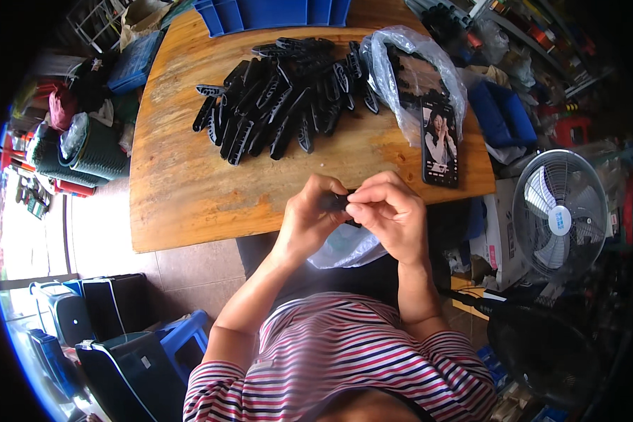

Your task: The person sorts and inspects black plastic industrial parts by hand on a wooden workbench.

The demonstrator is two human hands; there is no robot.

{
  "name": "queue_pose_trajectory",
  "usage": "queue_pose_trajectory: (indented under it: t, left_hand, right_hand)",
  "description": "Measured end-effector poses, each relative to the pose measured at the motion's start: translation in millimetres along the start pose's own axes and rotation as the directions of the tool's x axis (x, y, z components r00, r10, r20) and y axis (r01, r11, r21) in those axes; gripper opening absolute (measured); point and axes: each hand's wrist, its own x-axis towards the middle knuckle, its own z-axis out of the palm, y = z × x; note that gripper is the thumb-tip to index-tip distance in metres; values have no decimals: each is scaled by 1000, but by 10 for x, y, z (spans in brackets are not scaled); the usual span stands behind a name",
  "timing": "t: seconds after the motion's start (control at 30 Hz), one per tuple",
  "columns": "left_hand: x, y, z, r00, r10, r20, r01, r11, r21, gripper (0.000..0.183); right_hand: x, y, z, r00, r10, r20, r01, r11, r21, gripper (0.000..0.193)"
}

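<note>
My left hand (308, 216) is closed around a small black piece (339, 202), just off the table's near edge. Thumb and fingertips of my right hand (395, 219) pinch the same piece from the other side. Fingers cover most of it, so its exact kind is hidden. Farther back on the wooden table (183, 190) lies a heap of long, narrow black plastic pieces (260, 105) with paler edges. To its right, a clear plastic bag (380, 70) stands open with small black parts inside. Under my hands, pale plastic sheeting (348, 250) lies across my lap.
A phone (439, 144) with a lit screen stands against the bag at the table's right. At the far edge sits a blue crate (274, 15). A fan (559, 218) is on the right, near a blue bin (501, 112). Dark cases (130, 373) and a blue stool (183, 337) are at lower left.
</note>
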Motion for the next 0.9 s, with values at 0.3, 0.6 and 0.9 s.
queue_pose_trajectory:
  t: [0.3,0.6,0.9]
  left_hand:
    - [-150,113,64,999,8,-36,-1,980,200,23]
    - [-184,15,109,1000,22,8,-23,988,154,20]
    - [-245,3,53,993,113,44,-119,979,164,16]
  right_hand:
    - [-120,47,-35,999,47,25,-42,987,-155,11]
    - [-329,12,-39,997,14,-81,-32,972,-233,11]
    - [-313,71,-95,999,19,43,-8,966,-257,31]
